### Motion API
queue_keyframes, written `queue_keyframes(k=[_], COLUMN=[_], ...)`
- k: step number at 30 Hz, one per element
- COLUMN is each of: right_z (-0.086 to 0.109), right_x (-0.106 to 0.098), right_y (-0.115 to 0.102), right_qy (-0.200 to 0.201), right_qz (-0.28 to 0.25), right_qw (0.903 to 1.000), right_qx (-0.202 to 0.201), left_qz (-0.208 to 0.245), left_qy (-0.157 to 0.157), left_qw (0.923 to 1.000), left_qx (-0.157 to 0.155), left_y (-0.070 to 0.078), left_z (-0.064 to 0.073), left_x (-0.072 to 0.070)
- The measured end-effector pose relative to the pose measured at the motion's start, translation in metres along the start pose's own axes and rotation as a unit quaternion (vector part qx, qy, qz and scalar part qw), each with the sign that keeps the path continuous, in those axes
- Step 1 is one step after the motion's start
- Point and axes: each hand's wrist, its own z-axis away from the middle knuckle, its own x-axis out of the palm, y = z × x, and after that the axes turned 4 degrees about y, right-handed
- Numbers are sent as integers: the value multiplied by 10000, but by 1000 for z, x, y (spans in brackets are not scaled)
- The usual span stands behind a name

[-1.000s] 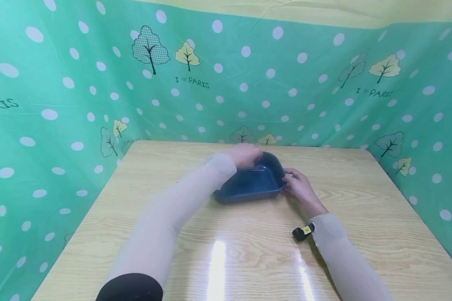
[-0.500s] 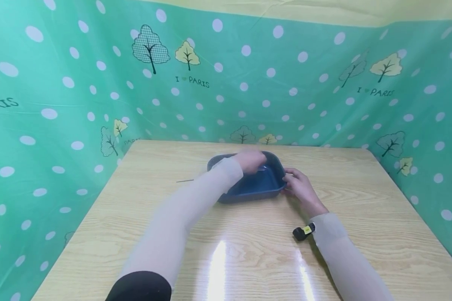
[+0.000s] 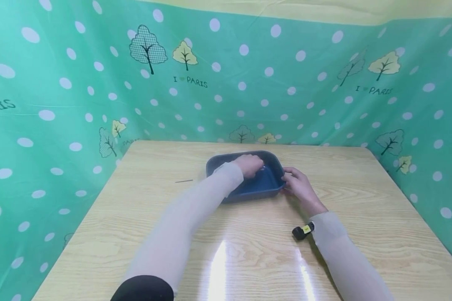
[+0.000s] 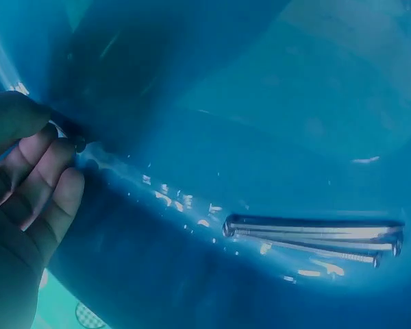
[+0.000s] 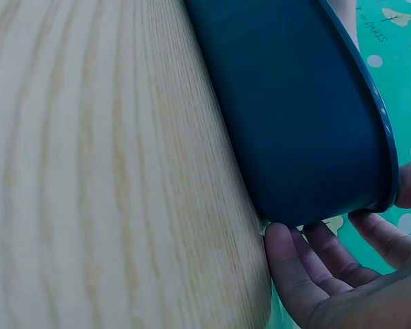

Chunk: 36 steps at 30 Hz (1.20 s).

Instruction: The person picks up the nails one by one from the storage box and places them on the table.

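Note:
A dark blue rectangular bin (image 3: pixel 248 195) stands on the wooden table. My left hand (image 3: pixel 250 165) reaches down into it. Its thumb and fingers pinch a thin dark piece with a round head, which looks like a nail (image 4: pixel 80 144), most of it hidden by the fingers. Several shiny metal nails (image 4: pixel 315 233) lie together on the bin floor in the left wrist view. Another nail (image 3: pixel 183 181) lies on the table, left of the bin. My right hand (image 3: pixel 300 188) holds the bin's right end, fingertips against the outer wall and one digit at the rim.
The pale wood table (image 3: pixel 271 255) extends around the bin on every side. A green dotted curtain (image 3: pixel 248 92) hangs behind and beside it. A small black wrist camera (image 3: pixel 301 231) sticks out from the right sleeve.
My left hand has moved slightly right and lower into the bin. The nail on the table, earlier hidden by the left arm, shows now. The right hand has stayed at the bin's end.

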Motion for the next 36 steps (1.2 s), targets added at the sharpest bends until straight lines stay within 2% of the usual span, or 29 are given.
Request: queue_keyframes(k=[7,16,36], right_z=[1,0,-1], right_x=[0,1,1], right_y=[-1,0,1], right_qy=[-11,2,-12], right_qz=[-41,-18,-104], right_qw=[10000,10000,9999], right_qx=[62,28,72], left_qz=[-111,-152,374], left_qy=[16,84,240], left_qw=[9999,9998,9988], left_qx=[-71,-108,-221], left_y=[-1,2,3], left_z=[-5,-3,-8], left_x=[10,7,16])
